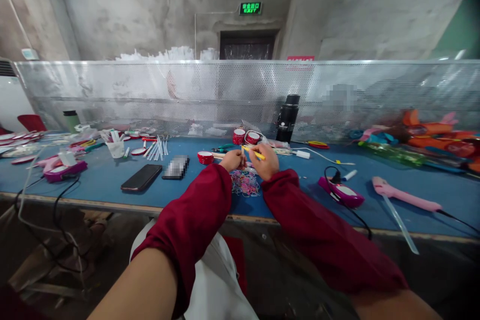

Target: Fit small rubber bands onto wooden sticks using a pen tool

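Note:
My right hand (268, 161) is closed around a slim yellow-handled tool (258, 155); its exact kind is too small to make out. Close beside it, my left hand (233, 160) has its fingers pinched together, and whatever they hold is hidden. Both hands are nearly touching, over a loose pile of colourful small bands (245, 183) on the blue table (202, 190). A red roll of tape (205, 157) lies just left of my left hand. Behind my hands stand more red rolls (239, 136).
Left of my arms lie a black phone (141, 178) and a second phone (176, 167), with a white cup (115, 148) of sticks beyond. A black bottle (288, 119) stands at the back. To the right are a purple device (341, 192) and a pink glue gun (405, 194).

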Available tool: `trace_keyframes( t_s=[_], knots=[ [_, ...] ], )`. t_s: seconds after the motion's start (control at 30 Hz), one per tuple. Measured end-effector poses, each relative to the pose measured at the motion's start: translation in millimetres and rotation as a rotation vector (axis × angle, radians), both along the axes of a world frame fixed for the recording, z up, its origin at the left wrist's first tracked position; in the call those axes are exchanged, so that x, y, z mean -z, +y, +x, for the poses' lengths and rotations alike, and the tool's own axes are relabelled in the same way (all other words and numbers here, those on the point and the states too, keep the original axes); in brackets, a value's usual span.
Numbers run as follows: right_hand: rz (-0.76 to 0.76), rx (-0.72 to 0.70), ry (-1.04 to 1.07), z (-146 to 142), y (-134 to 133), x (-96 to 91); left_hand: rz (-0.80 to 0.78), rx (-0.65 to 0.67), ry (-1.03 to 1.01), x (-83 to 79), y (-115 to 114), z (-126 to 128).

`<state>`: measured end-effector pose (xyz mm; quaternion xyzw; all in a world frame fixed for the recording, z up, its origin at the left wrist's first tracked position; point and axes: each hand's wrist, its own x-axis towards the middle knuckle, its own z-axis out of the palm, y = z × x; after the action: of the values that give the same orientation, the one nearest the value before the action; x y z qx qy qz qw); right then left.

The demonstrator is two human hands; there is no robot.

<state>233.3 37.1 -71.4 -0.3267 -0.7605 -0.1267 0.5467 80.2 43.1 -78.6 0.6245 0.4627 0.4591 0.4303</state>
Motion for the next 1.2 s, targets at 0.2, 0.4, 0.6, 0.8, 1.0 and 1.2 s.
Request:
trace_keyframes(
  t_s=[0.2,0.4,0.6,0.8,1.0,1.2],
  knots=[
    [0.006,0.006,0.029,-0.4,-0.7,-0.2,-0.002,-0.007,0.003,-0.9,-1.0,0.4],
    [-0.014,0.005,0.004,0.1,1.3,0.8,-0.005,0.001,0.002,1.8,4.0,-0.3],
    [-0.007,0.003,0.009,0.1,1.0,0.9,-0.008,-0.002,-0.001,1.0,1.9,0.1],
    [-0.025,0.019,0.023,-0.8,-1.6,-0.1,-0.002,-0.002,0.000,-1.1,-1.3,0.2],
    [-0.020,0.000,-0.007,0.5,-1.1,-0.2,0.001,-0.001,-0.001,-0.8,-1.0,0.1],
    [-0.013,0.015,0.021,1.8,1.4,0.2,0.004,-0.002,0.005,0.0,1.0,-0.4]
  ],
)
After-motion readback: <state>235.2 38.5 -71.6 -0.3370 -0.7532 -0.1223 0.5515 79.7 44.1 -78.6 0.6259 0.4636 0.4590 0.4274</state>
